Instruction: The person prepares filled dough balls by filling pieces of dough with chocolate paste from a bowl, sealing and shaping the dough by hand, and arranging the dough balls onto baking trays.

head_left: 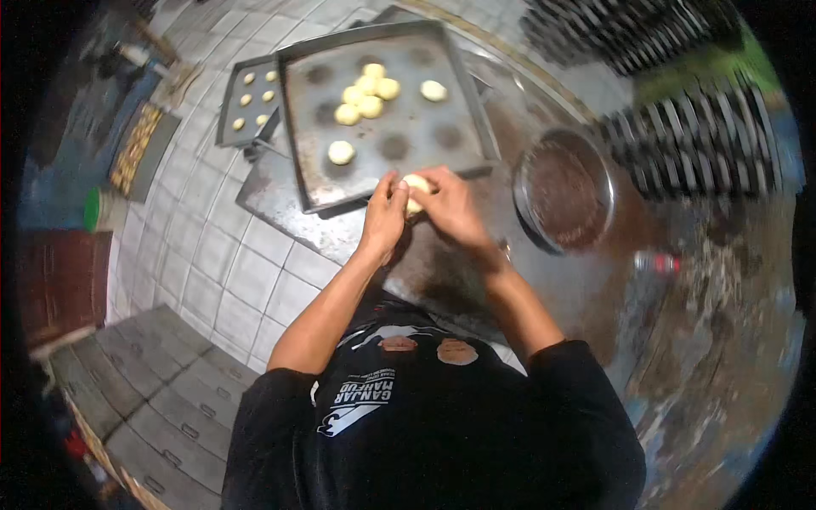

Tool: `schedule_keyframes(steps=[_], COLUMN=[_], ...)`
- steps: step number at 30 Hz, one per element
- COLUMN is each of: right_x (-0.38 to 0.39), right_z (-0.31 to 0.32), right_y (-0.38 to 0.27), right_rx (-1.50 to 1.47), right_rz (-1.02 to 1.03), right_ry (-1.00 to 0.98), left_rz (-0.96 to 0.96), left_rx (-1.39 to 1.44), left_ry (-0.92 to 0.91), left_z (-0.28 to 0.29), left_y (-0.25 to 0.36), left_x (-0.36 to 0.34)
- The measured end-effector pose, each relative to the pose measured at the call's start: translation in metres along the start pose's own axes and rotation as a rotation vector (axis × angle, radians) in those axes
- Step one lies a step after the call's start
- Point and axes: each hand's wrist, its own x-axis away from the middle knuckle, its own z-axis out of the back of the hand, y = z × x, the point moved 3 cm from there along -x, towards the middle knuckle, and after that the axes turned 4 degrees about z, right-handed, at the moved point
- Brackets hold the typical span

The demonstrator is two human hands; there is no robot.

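With the fingers of my left hand (387,214) and right hand (452,206), I am gripping a pale yellow dough ball (416,182) between them, at the near edge of a square metal baking tray (401,123). From my hands, a dough cluster (368,87) is lying on that tray at 11 o'clock. A round metal bowl (606,189), containing a brown mass (561,189), is standing at 3 o'clock; a smaller tray (257,87) is sitting at 10 o'clock.

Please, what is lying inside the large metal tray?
The large metal tray holds a cluster of pale yellow dough balls and two separate balls. What lies directly under them is covered and cannot be seen.
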Motion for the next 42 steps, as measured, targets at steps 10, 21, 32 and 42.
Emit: schedule_keyframes(steps=[10, 21, 32, 42], right_x=[0.263, 0.351, 0.245, 0.136], right_z=[0.034, 0.051, 0.134, 0.216], right_y=[0.068, 0.116, 0.269, 0.147], right_rx=[-0.39, 0.12, 0.737, 0.364], right_rz=[-0.222, -0.125, -0.205, -0.085], right_ry=[0.513, 0.52, 0.475, 0.318], left_rz=[0.404, 0.452, 0.424, 0.196], left_rx=[0.328, -0.094, 0.238, 0.02], left_ry=[-0.302, -0.704, -0.769, -0.692], left_z=[-0.119, -0.123, -0.17, -0.177], left_y=[-0.012, -0.109, -0.018, -0.001], left_x=[0.192, 0.27, 0.186, 0.027])
